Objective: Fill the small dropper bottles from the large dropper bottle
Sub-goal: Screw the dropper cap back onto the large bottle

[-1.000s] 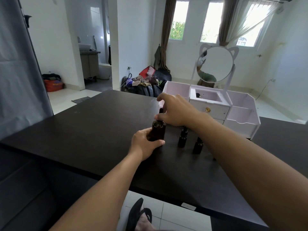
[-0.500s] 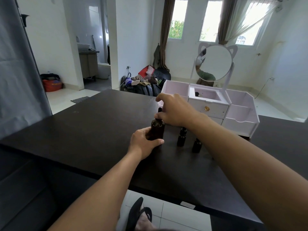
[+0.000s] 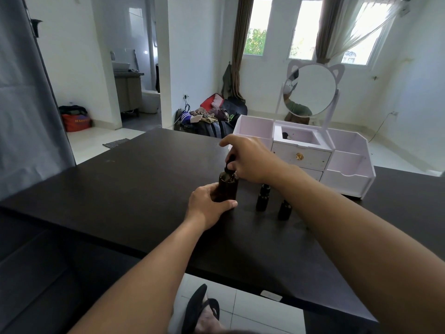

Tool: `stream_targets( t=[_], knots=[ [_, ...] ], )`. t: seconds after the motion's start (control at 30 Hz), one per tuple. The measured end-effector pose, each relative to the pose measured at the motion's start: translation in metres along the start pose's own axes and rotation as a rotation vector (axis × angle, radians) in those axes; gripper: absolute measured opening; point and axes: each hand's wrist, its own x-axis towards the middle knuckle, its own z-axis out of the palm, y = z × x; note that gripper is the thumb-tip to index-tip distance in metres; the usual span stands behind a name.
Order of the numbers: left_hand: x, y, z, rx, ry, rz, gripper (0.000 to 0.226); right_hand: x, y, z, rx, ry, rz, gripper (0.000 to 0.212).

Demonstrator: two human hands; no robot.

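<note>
The large dark dropper bottle (image 3: 228, 188) stands upright on the black table (image 3: 134, 189). My left hand (image 3: 209, 205) grips its body from the left. Just above the bottle's neck, my right hand (image 3: 248, 160) pinches the black dropper cap (image 3: 230, 166). Two small dark dropper bottles stand to the right: one (image 3: 262, 198) nearer the large bottle, the other (image 3: 284, 209) further right and closer to me, partly hidden by my right forearm.
A pale pink vanity organiser (image 3: 337, 160) with a drawer, open compartments and a round cat-ear mirror (image 3: 310, 89) stands at the table's far right. The table's near edge (image 3: 216, 268) runs below my arms. My sandalled foot (image 3: 204, 309) shows on the tiled floor.
My right hand has risen slightly, and the dropper cap now sits a little above the large bottle's neck. My left hand has kept its grip on the bottle.
</note>
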Motion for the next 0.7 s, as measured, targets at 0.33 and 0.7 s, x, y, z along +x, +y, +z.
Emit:
stream_targets(
  t=[0.33,0.7],
  knots=[
    [0.0057,0.0026,-0.0049,-0.076,-0.06,-0.089,0.052,-0.0014,-0.0025,-0.001,0.104,-0.052,-0.015,0.06],
    [0.0036,-0.0009,-0.0026,-0.147,-0.001,-0.066,0.054,0.0005,0.0017,0.0019,0.06,-0.016,-0.011,0.052]
  ],
)
